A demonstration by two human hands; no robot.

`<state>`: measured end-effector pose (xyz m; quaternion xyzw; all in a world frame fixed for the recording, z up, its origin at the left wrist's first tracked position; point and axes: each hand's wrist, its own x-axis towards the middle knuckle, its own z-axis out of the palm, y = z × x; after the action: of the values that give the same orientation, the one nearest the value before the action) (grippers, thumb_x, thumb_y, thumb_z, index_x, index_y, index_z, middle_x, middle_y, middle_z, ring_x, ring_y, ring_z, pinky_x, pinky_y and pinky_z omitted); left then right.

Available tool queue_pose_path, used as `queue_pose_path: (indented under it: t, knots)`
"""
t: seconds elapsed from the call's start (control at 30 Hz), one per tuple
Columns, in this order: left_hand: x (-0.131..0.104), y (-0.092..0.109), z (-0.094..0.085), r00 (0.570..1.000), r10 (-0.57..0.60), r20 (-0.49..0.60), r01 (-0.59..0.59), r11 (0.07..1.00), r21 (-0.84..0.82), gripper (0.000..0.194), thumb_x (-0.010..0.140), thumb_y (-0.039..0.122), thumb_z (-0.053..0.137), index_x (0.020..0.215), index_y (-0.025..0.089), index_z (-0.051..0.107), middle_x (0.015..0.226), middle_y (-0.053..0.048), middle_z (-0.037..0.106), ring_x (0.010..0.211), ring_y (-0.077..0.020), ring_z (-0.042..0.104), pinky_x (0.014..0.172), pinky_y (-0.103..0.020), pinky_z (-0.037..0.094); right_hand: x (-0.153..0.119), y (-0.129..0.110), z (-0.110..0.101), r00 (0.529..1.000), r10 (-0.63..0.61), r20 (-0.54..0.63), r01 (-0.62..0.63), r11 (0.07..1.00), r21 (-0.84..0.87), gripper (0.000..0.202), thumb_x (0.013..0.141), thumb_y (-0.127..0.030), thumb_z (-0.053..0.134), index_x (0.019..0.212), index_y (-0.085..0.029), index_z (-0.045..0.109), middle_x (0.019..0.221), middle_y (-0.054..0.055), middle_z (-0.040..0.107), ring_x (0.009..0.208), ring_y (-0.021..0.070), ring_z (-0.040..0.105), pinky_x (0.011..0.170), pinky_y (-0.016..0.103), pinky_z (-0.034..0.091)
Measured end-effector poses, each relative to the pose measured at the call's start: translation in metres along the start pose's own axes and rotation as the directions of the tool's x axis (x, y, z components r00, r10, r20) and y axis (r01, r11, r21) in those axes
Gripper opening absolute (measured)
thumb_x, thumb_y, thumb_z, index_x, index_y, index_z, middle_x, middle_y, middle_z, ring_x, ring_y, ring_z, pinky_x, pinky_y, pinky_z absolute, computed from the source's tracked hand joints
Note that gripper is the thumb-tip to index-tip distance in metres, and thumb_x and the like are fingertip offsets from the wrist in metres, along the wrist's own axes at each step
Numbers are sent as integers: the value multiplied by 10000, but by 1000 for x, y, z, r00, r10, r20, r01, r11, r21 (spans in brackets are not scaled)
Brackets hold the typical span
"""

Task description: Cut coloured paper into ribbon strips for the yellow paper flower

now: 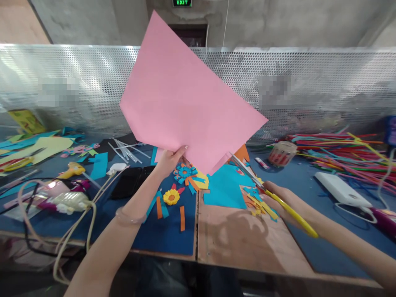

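A large pink sheet of paper (185, 90) is held up above the table, its lower edge pinched in my left hand (173, 159). My right hand (275, 196) grips scissors with yellow handles (292, 214). Their metal blades point up and left, at the sheet's lower right edge, where a narrow strip looks partly cut. Below the sheet lie a blue and orange paper flower (185, 173), a yellow paper flower (171, 196) and a blue paper piece (225, 192). Yellow scraps (261, 206) lie under my right hand.
On the left are a glue gun (72, 170), tangled cables (91, 206), a black phone-like object (128, 183) and paper scraps. Colourful pipe cleaners (337, 159), a round container (282, 154) and a white power bank (342, 189) lie right. A perforated metal panel (324, 90) stands behind.
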<state>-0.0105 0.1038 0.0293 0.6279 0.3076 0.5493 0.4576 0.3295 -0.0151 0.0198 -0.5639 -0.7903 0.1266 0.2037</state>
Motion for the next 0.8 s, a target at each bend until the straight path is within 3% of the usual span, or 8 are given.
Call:
queue_pose_path:
  t: [0.17,0.4,0.8]
  knots:
    - [0,-8,-2,999,-41,32,40,998,46,389,836,452,568,599,147,619,509,-41,633,505,-177,623,583,-307,531,1,-3,-1,999,39,-23,-38,999,16,344,865,-542,370,821,-223,491,744,56,642,663,209,612,596,307,465]
    - [-1,-13,2,998,-47,50,43,996,82,363,836,469,566,648,162,620,520,-30,636,509,-185,616,599,-333,540,2,5,2,999,32,23,-32,999,-15,402,886,-564,334,882,-205,515,891,93,668,792,232,635,658,316,484]
    - [-3,-10,7,996,-14,92,7,997,74,319,839,460,572,715,167,591,495,-18,621,482,-192,625,562,-339,535,4,1,2,1000,-1,14,1,1000,-11,430,882,-603,327,834,-207,487,705,41,582,614,181,550,564,307,434]
